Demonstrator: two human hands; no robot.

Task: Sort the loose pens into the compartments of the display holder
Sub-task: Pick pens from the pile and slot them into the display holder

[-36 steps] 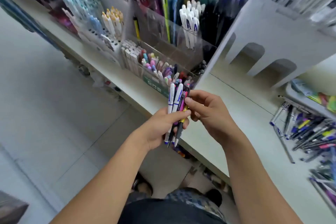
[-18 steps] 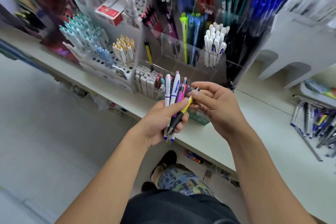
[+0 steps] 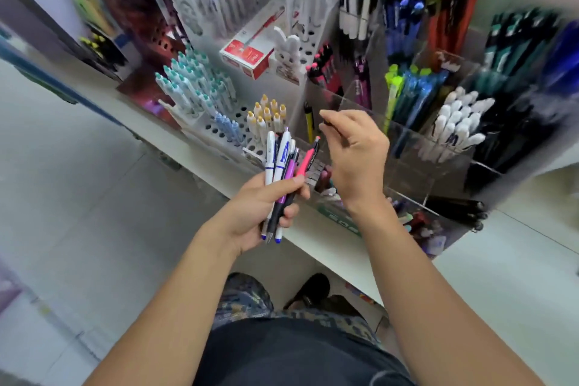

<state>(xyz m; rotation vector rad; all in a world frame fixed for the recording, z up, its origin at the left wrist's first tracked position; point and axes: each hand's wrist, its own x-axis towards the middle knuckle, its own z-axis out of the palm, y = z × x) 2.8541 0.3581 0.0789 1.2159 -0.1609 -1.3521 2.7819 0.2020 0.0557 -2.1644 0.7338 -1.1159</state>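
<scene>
Several loose plastic click pens [image 3: 282, 172], white-and-blue, purple and pink, fanned upright in the left hand [image 3: 260, 210], gripped by curled fingers and thumb across the lower barrels, held just in front of the shelf edge. Light, stiff and smooth by the look of them, so likely to slide against one another; best taken one at a time by the barrel near the clip end, well above the fist. To the right, the right hand [image 3: 354, 153] lifted clear of the bundle, fingers loosely bent and holding nothing visible, just before the clear acrylic compartmented display holder [image 3: 407, 172]. Half a second earlier pinched on a yellow-and-black pen in the bundle; now a yellow-and-black pen [image 3: 309, 122] upright in the holder's left compartment.
</scene>
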